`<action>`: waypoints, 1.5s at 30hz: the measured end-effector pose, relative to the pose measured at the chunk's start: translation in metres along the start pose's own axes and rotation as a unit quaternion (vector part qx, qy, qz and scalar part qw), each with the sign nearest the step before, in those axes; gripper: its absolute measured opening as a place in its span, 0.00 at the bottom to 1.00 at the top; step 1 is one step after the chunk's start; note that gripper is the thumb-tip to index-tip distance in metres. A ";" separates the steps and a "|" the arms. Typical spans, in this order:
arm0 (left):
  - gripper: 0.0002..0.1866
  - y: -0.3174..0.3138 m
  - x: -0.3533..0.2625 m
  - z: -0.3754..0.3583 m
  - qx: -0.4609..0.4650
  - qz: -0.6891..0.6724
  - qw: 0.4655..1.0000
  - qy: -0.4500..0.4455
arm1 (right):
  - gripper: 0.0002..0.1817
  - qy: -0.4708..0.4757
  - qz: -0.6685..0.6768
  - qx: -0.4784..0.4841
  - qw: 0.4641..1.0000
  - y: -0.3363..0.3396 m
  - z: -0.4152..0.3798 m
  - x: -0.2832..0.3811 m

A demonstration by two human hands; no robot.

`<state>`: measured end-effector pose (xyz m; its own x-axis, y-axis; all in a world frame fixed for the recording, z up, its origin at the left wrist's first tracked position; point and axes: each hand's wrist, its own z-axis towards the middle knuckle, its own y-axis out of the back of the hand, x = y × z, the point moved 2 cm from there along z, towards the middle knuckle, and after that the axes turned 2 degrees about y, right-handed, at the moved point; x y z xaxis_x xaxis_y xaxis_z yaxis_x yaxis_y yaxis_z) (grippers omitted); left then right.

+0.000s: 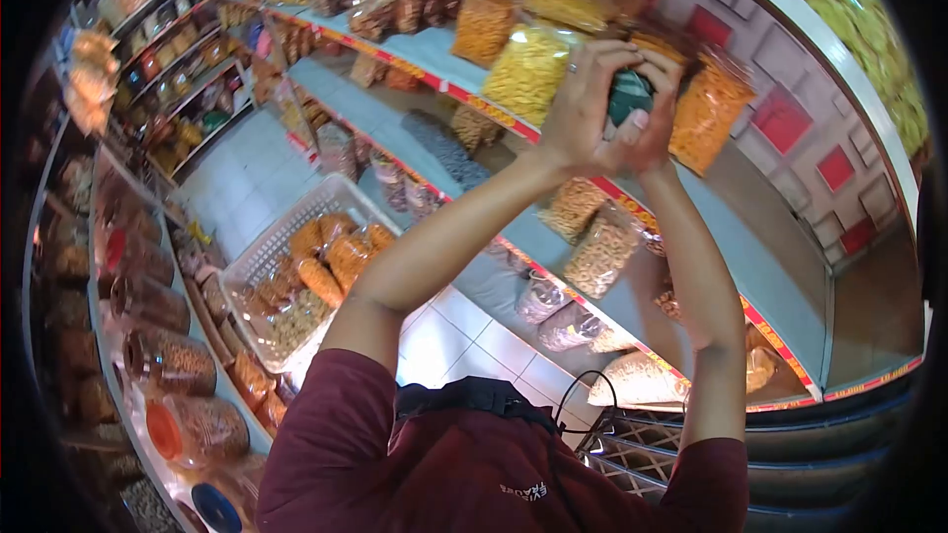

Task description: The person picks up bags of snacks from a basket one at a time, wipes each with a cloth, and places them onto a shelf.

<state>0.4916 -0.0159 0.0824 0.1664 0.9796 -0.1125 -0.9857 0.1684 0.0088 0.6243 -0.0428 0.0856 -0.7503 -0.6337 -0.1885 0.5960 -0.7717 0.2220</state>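
Observation:
Both my hands are raised together over the upper shelf, around a dark green object that looks like a bunched cloth or roll. My left hand has its fingers curled over the object's left side, with a ring on one finger. From the right, my right hand wraps round the same object, its thumb in front. A bag of yellow snacks stands just left of my hands. An orange snack bag leans at their right.
A white basket of snack bags sits at the lower left. Tiered shelves with price strips hold packaged snacks ahead. Jars with coloured lids line the left shelf. Metal lattice is at the lower right.

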 end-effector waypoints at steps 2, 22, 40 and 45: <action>0.29 0.058 0.010 0.001 -0.009 0.001 1.000 0.029 | 0.28 -0.026 0.056 -0.009 0.998 -0.056 0.019 0.028; 0.26 0.569 -0.012 -0.519 -0.234 0.085 0.491 0.835 | 0.23 -0.558 0.249 0.544 0.575 -0.489 -0.279 0.361; 0.25 0.510 -0.006 -0.632 -0.398 -0.112 0.362 0.835 | 0.15 -0.731 0.370 0.416 0.394 -0.518 -0.404 0.442; 0.24 0.526 -0.012 -0.606 -0.452 -0.136 0.470 0.746 | 0.09 -0.681 0.452 0.381 0.433 -0.515 -0.373 0.455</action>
<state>-0.0459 -0.0050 -0.5142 0.7499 -0.3449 -0.5645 -0.6546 -0.5104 -0.5577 0.0830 0.0464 -0.4713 -0.0911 0.3616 0.9279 0.9442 0.3276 -0.0350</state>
